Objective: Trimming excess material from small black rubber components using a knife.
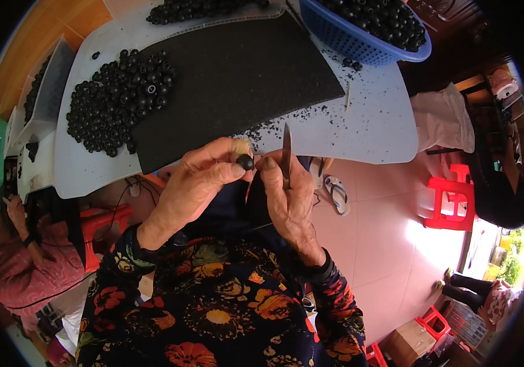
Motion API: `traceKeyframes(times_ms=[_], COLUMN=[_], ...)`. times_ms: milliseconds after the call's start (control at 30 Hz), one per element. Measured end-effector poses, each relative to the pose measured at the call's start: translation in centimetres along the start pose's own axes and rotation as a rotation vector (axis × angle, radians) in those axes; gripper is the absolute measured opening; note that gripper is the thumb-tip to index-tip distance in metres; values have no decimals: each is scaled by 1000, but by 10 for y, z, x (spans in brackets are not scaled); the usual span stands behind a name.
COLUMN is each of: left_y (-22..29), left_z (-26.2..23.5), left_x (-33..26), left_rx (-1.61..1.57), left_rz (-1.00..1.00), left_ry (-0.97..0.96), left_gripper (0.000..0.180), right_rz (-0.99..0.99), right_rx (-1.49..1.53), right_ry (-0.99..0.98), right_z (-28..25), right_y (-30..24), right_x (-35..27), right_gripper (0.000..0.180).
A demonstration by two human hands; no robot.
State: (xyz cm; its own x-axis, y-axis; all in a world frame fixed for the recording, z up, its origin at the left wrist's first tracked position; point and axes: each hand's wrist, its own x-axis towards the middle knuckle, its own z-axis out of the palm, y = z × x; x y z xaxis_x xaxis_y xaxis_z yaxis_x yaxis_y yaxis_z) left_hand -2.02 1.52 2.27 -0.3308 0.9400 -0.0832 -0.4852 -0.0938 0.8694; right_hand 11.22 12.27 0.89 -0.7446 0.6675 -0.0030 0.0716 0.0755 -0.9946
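Between the thumb and fingers of my left hand point(193, 180) is a small round black bead-like part point(245, 162). A pale wrap covers one fingertip of that hand. My right hand point(291, 199) is closed around a small knife point(286, 147), its blade pointing up and away from me. Both hands are close together just off the table's near edge. Beyond them lies a black mat point(237, 67) on the pale table point(372, 125), with black scraps point(311, 116) scattered along its near side. A heap of similar black parts point(112, 104) covers the mat's left end and the table beside it.
A blue basket point(384, 49) full of black parts stands at the far right, and a clear tray point(231, 21) of them at the back. A thin stick point(347, 98) lies on the table. Red stools point(448, 199) and a sandal point(336, 194) are on the floor. Another person point(36, 263) sits at left.
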Motion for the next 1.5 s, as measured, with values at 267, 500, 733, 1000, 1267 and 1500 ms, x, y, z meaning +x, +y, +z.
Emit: traceKeyframes(times_ms=[267,500,733,1000,1267,1500], left_y=[-3,-2,-2,2,7,0], left_z=[-4,-6,-2,-4,8,-3], left_x=[0,0,-1,-2,-12,-9], left_rx=[-25,-45,73,55,96,54], left_rz=[-16,-49,-62,-52,-152,-127], left_ry=[-30,-47,15,6,-46,-65], left_gripper=[24,26,35,27,24,29], right_rz=[-433,-468,-457,-323,-36,52], right_rx=[-394,-442,-437,-453,-328,114], right_ry=[-82,-112,-101,-96,-41,-47], right_z=[-7,-5,-5,-4,-5,-4], right_y=[8,7,8,4,31,24], right_x=[5,5,4,2,-4,-15], right_gripper=[15,19,19,12,10,22])
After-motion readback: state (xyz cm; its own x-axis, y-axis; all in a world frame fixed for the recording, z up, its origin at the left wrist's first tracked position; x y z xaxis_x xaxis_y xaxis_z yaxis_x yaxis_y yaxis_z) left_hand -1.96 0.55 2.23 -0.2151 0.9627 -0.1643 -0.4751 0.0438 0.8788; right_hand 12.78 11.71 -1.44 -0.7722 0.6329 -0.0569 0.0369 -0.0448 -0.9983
